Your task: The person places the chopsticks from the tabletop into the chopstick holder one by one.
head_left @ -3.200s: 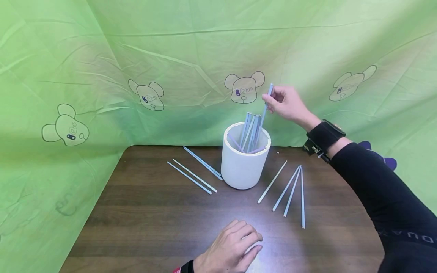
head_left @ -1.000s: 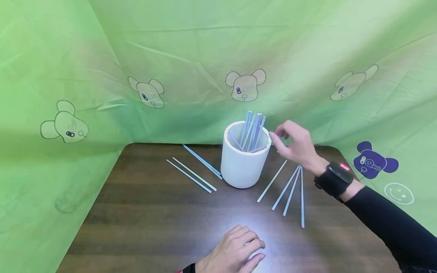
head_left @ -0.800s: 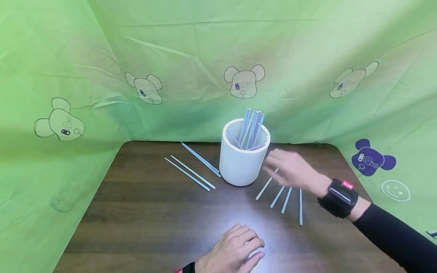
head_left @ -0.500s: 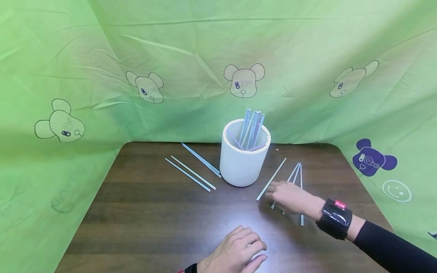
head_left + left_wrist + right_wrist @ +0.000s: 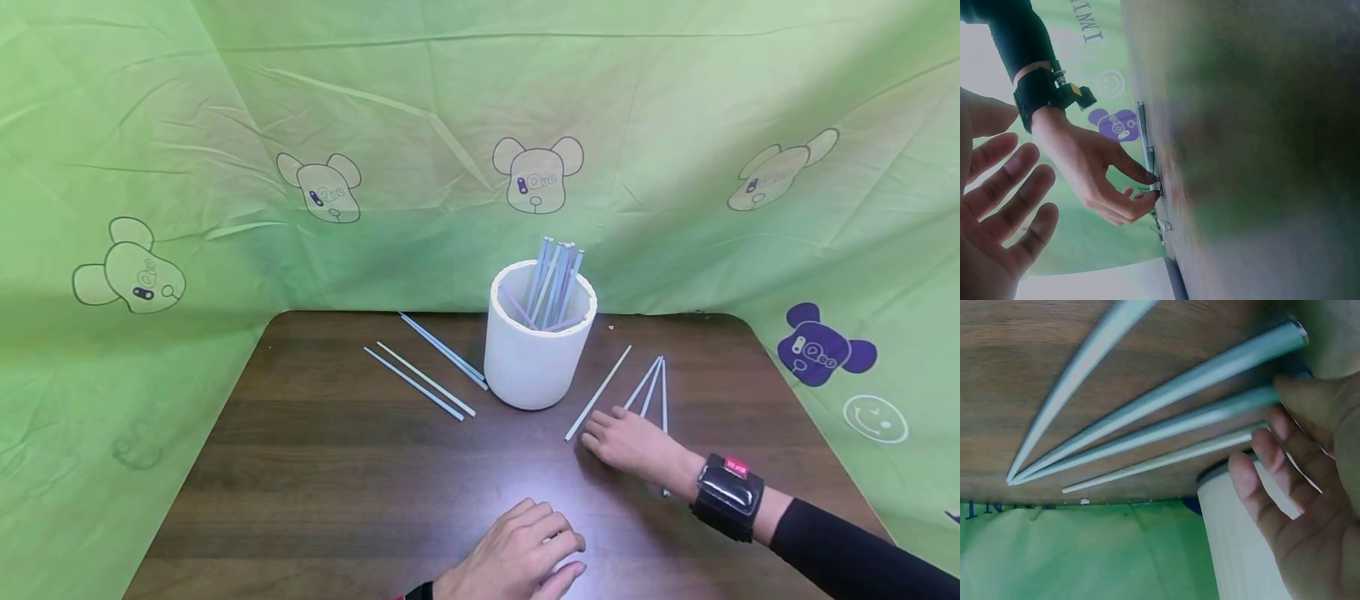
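Observation:
My right hand (image 5: 626, 442) is low over the table, right of the white cup (image 5: 525, 367). In the right wrist view, its thumb and index finger pinch the near end of a light-blue straw (image 5: 1210, 417), which still lies along the tabletop. The far ends of two more blue straws (image 5: 1160, 397) meet it in a fan. A paler straw (image 5: 600, 390) lies between this hand and the cup. Several blue and purple straws (image 5: 553, 283) stand in the cup. My left hand (image 5: 517, 550) rests near the front of the table, fingers loosely bent around nothing.
Left of the cup, two straws (image 5: 420, 382) lie side by side, and a close pair (image 5: 444, 352) reaches almost to the cup's base. Behind the brown table (image 5: 337, 475) hangs a green cloth (image 5: 420, 100) printed with bear heads.
My right hand has let a blue straw go into the cup, then moved down and toward me to the straws on the right. The left hand has hardly moved.

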`<state>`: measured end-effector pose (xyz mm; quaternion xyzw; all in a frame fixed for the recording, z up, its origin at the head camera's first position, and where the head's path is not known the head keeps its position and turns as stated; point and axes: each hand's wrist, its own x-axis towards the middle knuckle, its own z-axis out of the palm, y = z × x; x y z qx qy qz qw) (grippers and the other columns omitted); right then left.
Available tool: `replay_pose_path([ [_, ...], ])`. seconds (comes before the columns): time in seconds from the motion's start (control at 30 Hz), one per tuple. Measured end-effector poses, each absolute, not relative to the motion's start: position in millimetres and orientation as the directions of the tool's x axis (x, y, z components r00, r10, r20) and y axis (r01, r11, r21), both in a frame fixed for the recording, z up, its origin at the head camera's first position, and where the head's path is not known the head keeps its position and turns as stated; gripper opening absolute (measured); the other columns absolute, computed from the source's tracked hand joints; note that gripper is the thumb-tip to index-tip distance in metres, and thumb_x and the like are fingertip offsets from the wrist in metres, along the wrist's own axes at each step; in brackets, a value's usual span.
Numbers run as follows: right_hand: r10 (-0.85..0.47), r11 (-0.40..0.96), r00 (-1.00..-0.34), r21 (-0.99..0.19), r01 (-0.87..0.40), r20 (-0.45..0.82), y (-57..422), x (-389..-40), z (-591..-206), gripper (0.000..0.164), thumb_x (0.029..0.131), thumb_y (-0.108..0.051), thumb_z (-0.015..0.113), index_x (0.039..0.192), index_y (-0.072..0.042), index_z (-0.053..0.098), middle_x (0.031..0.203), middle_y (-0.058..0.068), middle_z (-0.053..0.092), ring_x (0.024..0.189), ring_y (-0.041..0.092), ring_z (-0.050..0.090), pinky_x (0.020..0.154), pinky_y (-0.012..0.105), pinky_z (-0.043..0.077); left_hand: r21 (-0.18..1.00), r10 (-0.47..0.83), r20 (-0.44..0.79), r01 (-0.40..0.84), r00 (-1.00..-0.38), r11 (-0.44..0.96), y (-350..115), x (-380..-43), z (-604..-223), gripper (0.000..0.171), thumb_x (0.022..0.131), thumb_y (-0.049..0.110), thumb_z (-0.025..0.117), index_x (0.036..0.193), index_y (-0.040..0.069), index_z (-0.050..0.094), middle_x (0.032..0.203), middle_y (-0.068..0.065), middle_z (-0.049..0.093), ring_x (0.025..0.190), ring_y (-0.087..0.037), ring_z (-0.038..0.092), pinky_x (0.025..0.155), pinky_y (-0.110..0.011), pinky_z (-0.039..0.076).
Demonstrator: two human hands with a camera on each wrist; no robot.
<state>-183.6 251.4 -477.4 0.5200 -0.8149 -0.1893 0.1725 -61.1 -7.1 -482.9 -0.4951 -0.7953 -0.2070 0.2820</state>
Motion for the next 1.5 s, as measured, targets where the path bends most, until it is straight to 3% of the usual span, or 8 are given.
replay_pose_path([
  [0.23,-0.954,0.291,-0.276,0.566,-0.771,0.115,257.3,-181.2,-483.2,0.023,0.088,-0.012,0.043,0.106,-0.016,0.057,0.100,0.000,0.065,0.089,0.018,0.056,0.068,0.031,0.047,0.024,0.673,0.658,0.903,-0.337,0.428,-6.2,-60.8,-484.7,0.012,0.092,0.034,0.069,0.099,0.024,0.068,0.087,0.015,0.062,0.079,0.000,0.054,0.074,-0.013,0.040],
  [0.4,-0.950,0.309,-0.229,0.558,-0.770,0.210,252.7,-182.3,-469.4,0.025,0.091,-0.010,0.038,0.108,-0.015,0.056,0.100,0.000,0.061,0.089,0.018,0.055,0.068,0.030,0.044,0.020,0.668,0.662,0.899,-0.340,0.438,-6.7,-61.7,-484.1,0.012,0.097,0.034,0.062,0.099,0.024,0.067,0.087,0.015,0.061,0.080,0.000,0.054,0.075,-0.014,0.041],
  [0.73,-0.939,0.320,-0.195,0.511,-0.798,0.284,219.2,-147.6,-394.5,0.034,0.106,-0.008,0.025,0.113,-0.012,0.057,0.098,0.000,0.057,0.084,0.017,0.051,0.072,0.027,0.041,0.019,0.669,0.668,0.906,-0.327,0.423,-5.5,-61.0,-485.7,0.010,0.091,0.033,0.070,0.095,0.024,0.067,0.084,0.015,0.059,0.079,-0.001,0.052,0.075,-0.014,0.040],
  [0.9,-0.879,0.316,-0.166,0.285,-0.905,0.447,199.7,-130.6,-355.2,0.030,0.106,-0.006,0.030,0.107,-0.010,0.060,0.091,-0.004,0.055,0.078,0.011,0.048,0.070,0.022,0.041,-0.022,0.670,0.683,0.910,-0.289,0.414,-4.4,-61.7,-487.1,0.011,0.094,0.034,0.065,0.092,0.024,0.066,0.083,0.014,0.059,0.078,-0.002,0.052,0.074,-0.016,0.042],
  [1.1,-0.786,0.289,-0.293,-0.095,-0.953,0.544,186.4,-123.1,-310.8,0.026,0.108,-0.022,0.035,0.107,-0.009,0.057,0.091,-0.007,0.053,0.079,0.002,0.048,0.073,0.015,0.043,-0.060,0.677,0.689,0.910,-0.260,0.411,-2.9,-62.2,-487.7,0.013,0.097,0.035,0.061,0.089,0.024,0.064,0.081,0.015,0.058,0.076,-0.002,0.051,0.071,-0.015,0.039],
  [1.33,-0.621,-0.010,-0.151,-0.200,-0.980,0.769,174.9,-140.1,-270.7,0.027,0.105,-0.012,0.048,0.103,0.015,0.053,0.091,0.008,0.056,0.080,0.009,0.052,0.072,0.018,0.049,-0.069,0.687,0.676,0.904,-0.268,0.421,-1.6,-60.0,-488.0,0.017,0.099,0.035,0.057,0.088,0.024,0.062,0.080,0.015,0.057,0.075,-0.001,0.051,0.070,-0.014,0.038],
  [1.4,-0.560,-0.052,-0.181,-0.253,-0.966,0.808,173.2,-148.1,-260.5,0.029,0.104,-0.010,0.051,0.101,0.018,0.051,0.090,0.010,0.055,0.077,0.010,0.050,0.066,0.018,0.047,-0.079,0.685,0.680,0.903,-0.261,0.422,-1.3,-59.7,-488.4,0.015,0.098,0.035,0.059,0.088,0.024,0.063,0.080,0.014,0.057,0.076,-0.002,0.051,0.071,-0.015,0.039],
  [1.5,-0.485,-0.048,-0.311,-0.380,-0.924,0.817,175.0,-160.3,-246.9,0.025,0.102,-0.004,0.053,0.103,0.021,0.046,0.093,0.005,0.057,0.075,0.009,0.051,0.064,0.017,0.046,-0.097,0.692,0.680,0.905,-0.244,0.414,-0.4,-58.4,-489.4,0.010,0.094,0.034,0.065,0.090,0.024,0.065,0.082,0.015,0.059,0.078,-0.002,0.052,0.074,-0.015,0.040],
])
